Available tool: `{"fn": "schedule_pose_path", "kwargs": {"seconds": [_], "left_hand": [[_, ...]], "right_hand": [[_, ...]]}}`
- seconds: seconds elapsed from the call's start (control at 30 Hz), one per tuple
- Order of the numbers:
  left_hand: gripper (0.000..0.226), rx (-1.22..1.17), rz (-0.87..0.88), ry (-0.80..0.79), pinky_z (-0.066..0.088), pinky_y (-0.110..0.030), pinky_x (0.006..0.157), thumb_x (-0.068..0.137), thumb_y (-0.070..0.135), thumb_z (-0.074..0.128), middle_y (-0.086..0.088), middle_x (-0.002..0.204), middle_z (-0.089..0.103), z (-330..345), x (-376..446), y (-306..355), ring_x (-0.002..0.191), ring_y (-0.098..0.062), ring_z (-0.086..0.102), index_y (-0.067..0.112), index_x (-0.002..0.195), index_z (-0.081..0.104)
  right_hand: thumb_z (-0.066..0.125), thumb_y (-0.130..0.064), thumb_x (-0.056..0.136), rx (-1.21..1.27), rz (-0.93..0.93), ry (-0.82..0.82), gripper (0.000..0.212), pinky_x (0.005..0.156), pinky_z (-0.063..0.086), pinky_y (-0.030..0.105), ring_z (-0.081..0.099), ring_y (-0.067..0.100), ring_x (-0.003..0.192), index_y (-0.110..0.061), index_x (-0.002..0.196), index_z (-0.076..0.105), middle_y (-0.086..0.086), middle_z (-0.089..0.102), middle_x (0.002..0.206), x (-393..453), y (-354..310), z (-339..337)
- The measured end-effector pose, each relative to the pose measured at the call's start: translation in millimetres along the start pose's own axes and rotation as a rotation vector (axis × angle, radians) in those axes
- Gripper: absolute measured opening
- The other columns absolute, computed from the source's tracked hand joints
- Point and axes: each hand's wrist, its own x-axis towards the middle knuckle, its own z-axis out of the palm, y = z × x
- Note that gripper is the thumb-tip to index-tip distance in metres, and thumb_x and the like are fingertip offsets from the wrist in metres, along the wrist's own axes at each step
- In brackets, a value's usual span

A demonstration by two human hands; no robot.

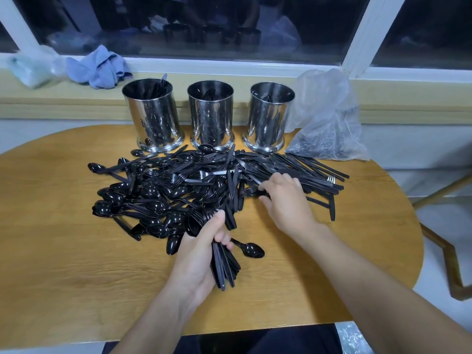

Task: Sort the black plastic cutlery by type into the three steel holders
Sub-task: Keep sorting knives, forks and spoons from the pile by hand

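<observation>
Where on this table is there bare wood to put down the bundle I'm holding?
Bare wood lies along the near edge of the table, left of the left hand, and to the right of the right hand. The middle is crowded by the cutlery pile; the back holds three steel holders and a plastic bag.

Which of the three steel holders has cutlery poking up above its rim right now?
The leftmost shiny steel cylindrical holder: a black plastic piece rises past its back rim. In the middle holder and right holder, cutlery stays below the rim.
</observation>
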Motion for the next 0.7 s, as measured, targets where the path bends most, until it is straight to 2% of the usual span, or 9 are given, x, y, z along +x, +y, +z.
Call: {"fn": "schedule_pose_path", "kwargs": {"seconds": [0.07, 0.2, 0.33, 0.4, 0.47, 0.53, 0.6, 0.67, 0.7], "left_hand": [[0.055, 0.010, -0.004, -0.012, 0.052, -0.034, 0.077, 0.098, 0.051, 0.078, -0.007, 0.078, 0.042, 0.8, 0.0, 1.2, 0.079, -0.023, 0.048, 0.020, 0.066, 0.046], [0.042, -0.001, 0.000, 0.008, 0.061, -0.028, 0.072, 0.102, 0.043, 0.077, -0.015, 0.088, 0.052, 4.1, -0.9, -1.8, 0.076, -0.021, 0.065, 0.016, 0.075, 0.057], [0.042, 0.054, 0.040, 0.004, 0.052, -0.031, 0.068, 0.100, 0.046, 0.080, -0.006, 0.074, 0.048, 4.5, -1.4, -4.2, 0.066, -0.020, 0.050, 0.017, 0.079, 0.057], [0.047, 0.086, 0.061, 0.007, 0.048, -0.034, 0.071, 0.099, 0.050, 0.079, -0.005, 0.068, 0.043, 4.3, -2.1, -3.8, 0.065, -0.021, 0.043, 0.017, 0.075, 0.055], [0.046, 0.119, 0.103, 0.013, 0.044, -0.037, 0.076, 0.100, 0.050, 0.078, -0.006, 0.068, 0.036, 4.3, -2.5, -2.1, 0.067, -0.022, 0.037, 0.019, 0.073, 0.056], [0.035, 0.104, 0.143, 0.012, 0.041, -0.037, 0.076, 0.100, 0.043, 0.080, -0.005, 0.070, 0.033, 5.8, -0.7, -0.8, 0.067, -0.019, 0.034, 0.022, 0.078, 0.061], [0.025, 0.032, 0.174, 0.002, 0.039, -0.035, 0.073, 0.096, 0.035, 0.086, -0.003, 0.071, 0.034, 8.3, 3.0, -1.8, 0.064, -0.016, 0.036, 0.020, 0.095, 0.066], [0.038, -0.002, 0.192, -0.002, 0.042, -0.034, 0.072, 0.090, 0.037, 0.093, -0.004, 0.071, 0.040, 11.4, 7.1, -4.7, 0.066, -0.017, 0.042, 0.014, 0.104, 0.066], [0.046, 0.013, 0.198, 0.001, 0.047, -0.034, 0.073, 0.086, 0.041, 0.094, -0.009, 0.073, 0.047, 13.8, 8.1, -6.2, 0.069, -0.019, 0.049, 0.009, 0.102, 0.065]], "right_hand": [[0.069, -0.032, 0.106, 0.000, -0.004, 0.010, 0.033, 0.105, 0.040, 0.040, 0.053, 0.021, 0.114, -0.022, 0.137, 0.072, -0.004, 0.062, 0.118, -0.8, 0.4, 1.3], [0.071, -0.032, 0.104, 0.034, -0.007, 0.042, 0.025, 0.103, 0.039, 0.039, 0.052, 0.019, 0.112, -0.023, 0.127, 0.077, -0.006, 0.063, 0.116, -3.8, 1.2, 1.7], [0.073, -0.030, 0.104, 0.109, 0.001, 0.063, 0.015, 0.102, 0.039, 0.038, 0.055, 0.019, 0.108, -0.025, 0.116, 0.078, -0.008, 0.066, 0.112, -8.5, 0.5, -1.5], [0.073, -0.030, 0.104, 0.158, 0.007, 0.120, 0.010, 0.100, 0.041, 0.040, 0.057, 0.020, 0.104, -0.024, 0.112, 0.077, -0.008, 0.068, 0.108, -12.2, -1.0, -10.1], [0.072, -0.031, 0.104, 0.215, 0.006, 0.167, 0.008, 0.096, 0.045, 0.039, 0.059, 0.014, 0.096, -0.025, 0.109, 0.075, -0.012, 0.069, 0.101, -20.9, -6.4, -23.5], [0.073, -0.033, 0.103, 0.344, 0.020, 0.135, 0.006, 0.082, 0.046, 0.026, 0.058, 0.001, 0.079, -0.027, 0.104, 0.073, -0.018, 0.066, 0.088, -36.6, -19.5, -37.1], [0.075, -0.029, 0.102, 0.606, 0.062, 0.004, 0.009, 0.067, 0.042, 0.019, 0.056, 0.000, 0.067, -0.025, 0.095, 0.072, -0.016, 0.065, 0.076, -54.5, -38.7, -44.2], [0.075, -0.023, 0.103, 0.919, 0.123, -0.143, 0.013, 0.068, 0.048, 0.025, 0.058, 0.002, 0.068, -0.020, 0.090, 0.075, -0.011, 0.072, 0.077, -67.1, -55.5, -48.5], [0.074, -0.021, 0.103, 1.020, 0.135, -0.193, 0.015, 0.069, 0.052, 0.033, 0.063, 0.009, 0.071, -0.016, 0.089, 0.076, -0.006, 0.076, 0.080, -72.2, -61.7, -50.0]]}}
